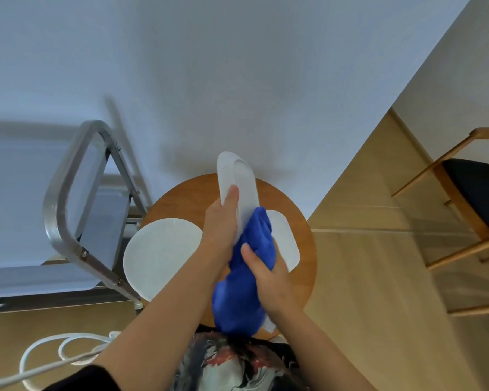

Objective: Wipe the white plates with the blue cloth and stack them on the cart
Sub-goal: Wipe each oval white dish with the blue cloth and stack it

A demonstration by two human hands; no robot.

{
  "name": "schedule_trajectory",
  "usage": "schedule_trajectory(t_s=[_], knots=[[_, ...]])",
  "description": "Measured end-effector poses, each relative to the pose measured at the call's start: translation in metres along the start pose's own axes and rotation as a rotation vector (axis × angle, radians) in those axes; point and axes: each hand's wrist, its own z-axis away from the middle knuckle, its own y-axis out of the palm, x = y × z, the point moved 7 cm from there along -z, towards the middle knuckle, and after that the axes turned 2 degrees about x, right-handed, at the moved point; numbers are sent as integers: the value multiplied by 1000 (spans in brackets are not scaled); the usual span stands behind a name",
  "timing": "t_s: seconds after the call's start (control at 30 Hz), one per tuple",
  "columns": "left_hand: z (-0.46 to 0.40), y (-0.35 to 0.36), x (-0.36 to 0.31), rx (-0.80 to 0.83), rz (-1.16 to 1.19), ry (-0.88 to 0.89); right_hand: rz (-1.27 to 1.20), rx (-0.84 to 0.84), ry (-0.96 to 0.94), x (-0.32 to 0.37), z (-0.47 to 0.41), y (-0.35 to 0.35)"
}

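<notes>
Left hand [220,221] holds a white plate [239,187] up on edge over the round wooden bench [181,198], thumb on the near face, grip clamped on the rim. Right hand [268,275] has its grip bunched around the blue cloth [243,283], pressing it against the lower part of the held plate; the wipe looks to be in progress. A second plate [161,255] lies flat on the bench at about 9 o'clock from the hands, a third plate [287,241] lies at about 3 o'clock, partly hidden by the cloth. The cart [68,198] stands off the bench at 9 to 10 o'clock, metal handle toward us; its visible tray shows no plates, so nothing stacked yet as far as can be seen. Judgement: early stage, first plate being wiped, two waiting, all stacking left. White cable [54,351] on the floor at 7 o'clock, wooden chair [469,198] at 3 o'clock. No brands, labels or readable writing visible anywhere.
</notes>
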Motion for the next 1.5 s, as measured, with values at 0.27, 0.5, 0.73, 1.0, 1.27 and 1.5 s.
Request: schedule_trajectory(t_s=[0.27, 0.5, 0.73, 1.0, 1.27, 1.5], knots=[[46, 21, -1, 289, -1019, 918, -718, -81, 200, -24, -10, -36], [35, 38, 33, 452, -1688, 729, -671, -57, 84, -5, -20, -65], [23, 12, 11, 474, -1326, 625, -762, -165, 49, -13, -19, -83], [-7, -48, 39, 196, 157, -387, -543, -180, 168, -19, -22, -83], [-1, -36, 50, 326, -19, -128, 364, -507, -147, 25, -31, -97], [-1, -12, 76, 288, -6, -147, 719, -114, -75, -10, -56, -24]])
